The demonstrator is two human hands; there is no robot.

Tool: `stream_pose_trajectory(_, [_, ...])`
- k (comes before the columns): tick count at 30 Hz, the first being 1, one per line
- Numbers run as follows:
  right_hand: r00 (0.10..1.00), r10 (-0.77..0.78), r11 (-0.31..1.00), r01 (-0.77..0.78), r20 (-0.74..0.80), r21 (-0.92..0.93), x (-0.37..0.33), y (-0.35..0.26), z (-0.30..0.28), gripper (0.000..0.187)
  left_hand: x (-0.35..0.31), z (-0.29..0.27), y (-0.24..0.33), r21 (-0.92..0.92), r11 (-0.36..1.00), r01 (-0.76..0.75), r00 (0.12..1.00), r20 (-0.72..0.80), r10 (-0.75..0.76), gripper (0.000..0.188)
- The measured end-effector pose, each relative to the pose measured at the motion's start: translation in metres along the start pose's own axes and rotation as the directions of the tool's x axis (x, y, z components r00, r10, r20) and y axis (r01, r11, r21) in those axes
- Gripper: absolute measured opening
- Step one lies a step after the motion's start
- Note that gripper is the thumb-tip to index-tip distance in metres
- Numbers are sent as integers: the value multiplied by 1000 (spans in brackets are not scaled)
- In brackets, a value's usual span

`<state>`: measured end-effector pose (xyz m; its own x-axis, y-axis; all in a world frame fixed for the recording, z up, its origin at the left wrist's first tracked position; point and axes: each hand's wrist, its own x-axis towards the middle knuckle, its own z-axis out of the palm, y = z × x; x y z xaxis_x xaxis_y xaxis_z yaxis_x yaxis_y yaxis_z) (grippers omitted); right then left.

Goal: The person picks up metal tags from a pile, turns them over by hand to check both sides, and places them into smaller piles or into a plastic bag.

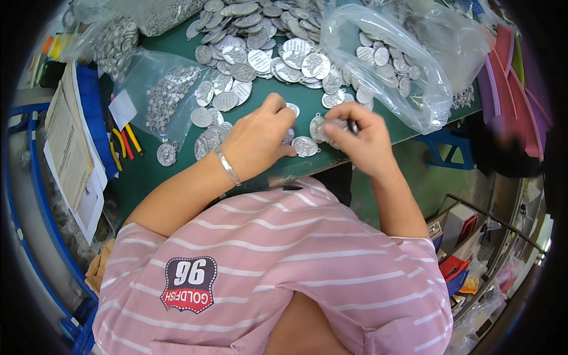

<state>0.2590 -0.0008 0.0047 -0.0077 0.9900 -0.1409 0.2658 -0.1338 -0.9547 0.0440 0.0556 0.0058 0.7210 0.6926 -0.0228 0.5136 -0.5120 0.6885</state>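
Observation:
My right hand [365, 139] is closed on silver oval medals [337, 131], slightly smeared by motion. A small dark part shows by its fingers, too little to name. My left hand [257, 141], with a silver bangle [227, 167] at the wrist, is beside it over the table edge, fingers curled. A medal's edge shows between its thumb and forefinger; whether it is gripped I cannot tell. Between the hands a loose oval medal [305, 147] lies flat near the table's front edge. A large heap of medals [260, 44] spreads beyond both hands.
The green table [177, 189] carries a clear bag of small metal parts [171, 97] at left and an open plastic bag with medals [408, 71] at right. Pliers with red and yellow handles [127, 142] are at the left, near papers [71, 142]. A blue stool [447, 148] stands below right.

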Motion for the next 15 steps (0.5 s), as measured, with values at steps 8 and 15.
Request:
stream_pose_trajectory(8, [479,-847,302,78,-230,-950,81,-13,-63,22,5,-1,-1,80,996,40,996,-79,-33,77])
stream_pose_trajectory(15, [944,-248,712,330,218,-620,18,-29,-37,43,5,-2,-9,128,992,22,997,-79,-12,65])
